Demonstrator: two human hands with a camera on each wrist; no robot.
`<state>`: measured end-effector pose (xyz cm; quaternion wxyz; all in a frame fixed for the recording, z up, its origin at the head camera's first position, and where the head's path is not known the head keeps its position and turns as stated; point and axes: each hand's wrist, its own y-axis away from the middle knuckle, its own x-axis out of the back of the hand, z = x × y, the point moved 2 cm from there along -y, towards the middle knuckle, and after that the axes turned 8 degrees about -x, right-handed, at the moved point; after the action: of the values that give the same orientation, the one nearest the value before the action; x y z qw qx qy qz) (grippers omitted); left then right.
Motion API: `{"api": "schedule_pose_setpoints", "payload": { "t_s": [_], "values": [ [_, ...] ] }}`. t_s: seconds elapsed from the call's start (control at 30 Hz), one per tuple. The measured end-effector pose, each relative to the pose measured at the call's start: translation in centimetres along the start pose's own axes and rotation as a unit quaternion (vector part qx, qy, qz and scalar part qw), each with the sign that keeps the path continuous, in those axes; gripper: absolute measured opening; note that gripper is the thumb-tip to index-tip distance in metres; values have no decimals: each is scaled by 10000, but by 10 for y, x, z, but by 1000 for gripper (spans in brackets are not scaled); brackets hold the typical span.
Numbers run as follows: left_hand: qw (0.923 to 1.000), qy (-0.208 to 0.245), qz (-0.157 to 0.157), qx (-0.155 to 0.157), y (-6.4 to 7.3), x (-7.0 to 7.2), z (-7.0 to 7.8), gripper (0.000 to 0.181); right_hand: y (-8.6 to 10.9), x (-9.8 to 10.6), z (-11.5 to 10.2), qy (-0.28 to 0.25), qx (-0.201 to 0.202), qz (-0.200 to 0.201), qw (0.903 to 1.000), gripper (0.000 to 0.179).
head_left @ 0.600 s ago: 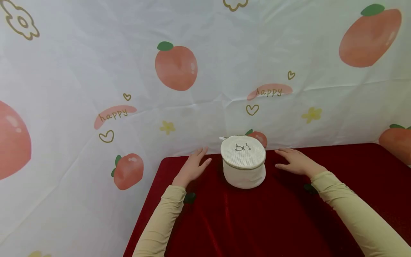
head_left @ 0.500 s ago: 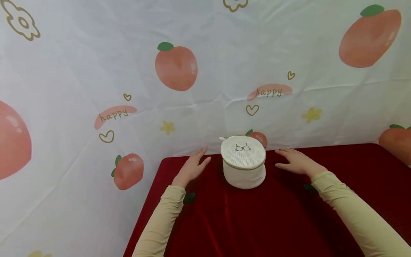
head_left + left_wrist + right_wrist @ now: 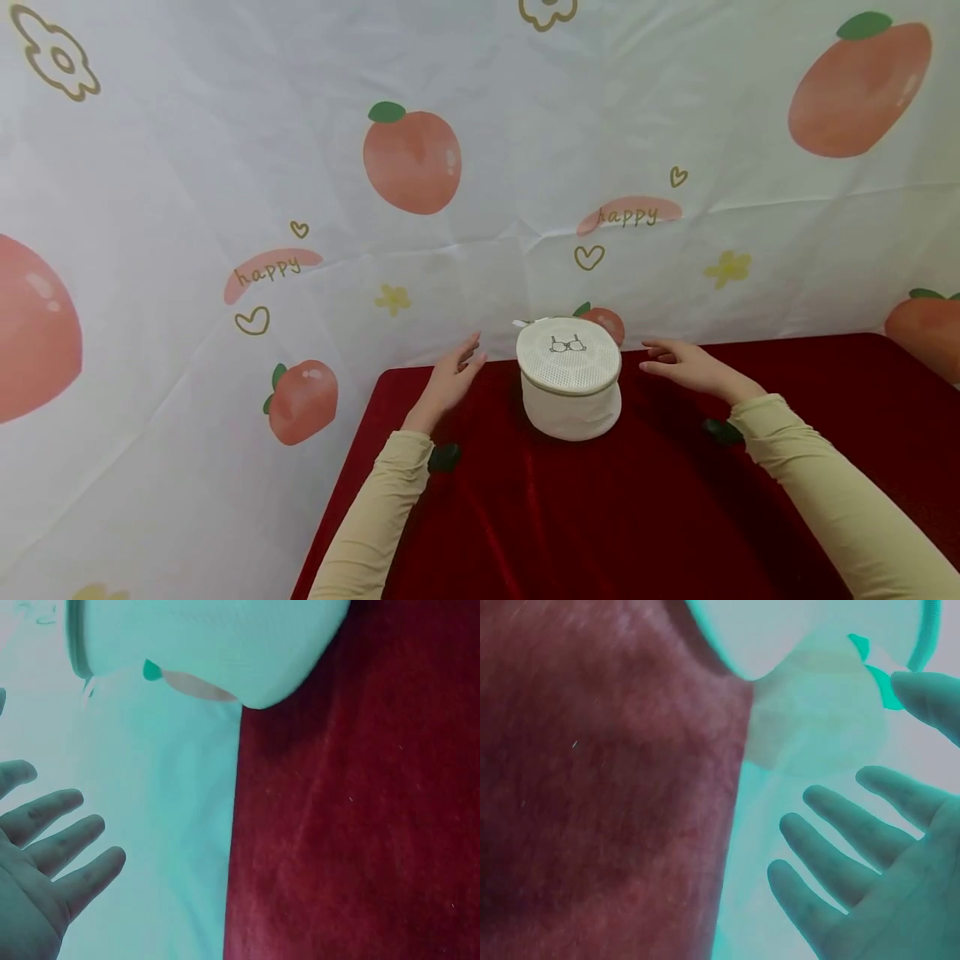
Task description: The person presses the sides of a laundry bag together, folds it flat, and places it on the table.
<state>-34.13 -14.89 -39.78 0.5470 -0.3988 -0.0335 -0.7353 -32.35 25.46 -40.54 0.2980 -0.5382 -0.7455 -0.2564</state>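
A round white mesh laundry bag [image 3: 568,375] stands upright on the red cloth, its zipped lid printed with a small bra drawing. A pull tab [image 3: 521,322] sticks out at the lid's back left. To the left of the bag is my left hand [image 3: 447,379], fingers spread and apart from it. On the opposite side my right hand [image 3: 693,369] also stays clear of the bag, fingers loosely extended. Both wrist views show bare palms, with part of the bag's side at the top.
Dark red velvet cloth [image 3: 622,517] covers the table. Right behind it hangs a white curtain [image 3: 480,283] printed with fruit, hearts and "happy". A dark object shows under each wrist, at the left [image 3: 444,457] and the right [image 3: 722,431].
Both hands have lifted slightly and turned so the palms face more inward. The right fingers are a little more bent. The bag has stayed in place.
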Motion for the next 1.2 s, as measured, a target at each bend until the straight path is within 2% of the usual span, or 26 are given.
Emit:
{"api": "schedule_pose_setpoints", "payload": {
  "t_s": [0.07,0.27,0.43,0.63,0.77,0.87,0.97,1.2],
  "values": [
    [9998,212,48,53,-1,1,2,54,1,1,-3,-256,-46,-79,9996,69],
    [9978,613,87,220,-4,3,8,53,4,6,-10,-556,-153,-173,9982,68],
    [9925,1176,94,314,-5,4,12,51,6,10,-12,-1255,-294,-413,9908,66],
    [9709,2346,-83,472,-8,5,20,49,11,13,-14,-2010,-450,-605,9767,67],
    [9573,2808,-226,652,-6,10,38,48,15,14,-16,-2308,-391,-559,9706,66],
    [9438,3200,-117,823,-7,8,38,49,15,14,-16,-2545,-442,-556,9645,67],
    [9299,3528,72,1042,-9,4,27,50,15,16,-18,-2806,-570,-605,9562,69],
    [9057,3993,182,1410,-11,6,31,52,13,18,-26,-3191,-688,-744,9423,68]
  ]
}}
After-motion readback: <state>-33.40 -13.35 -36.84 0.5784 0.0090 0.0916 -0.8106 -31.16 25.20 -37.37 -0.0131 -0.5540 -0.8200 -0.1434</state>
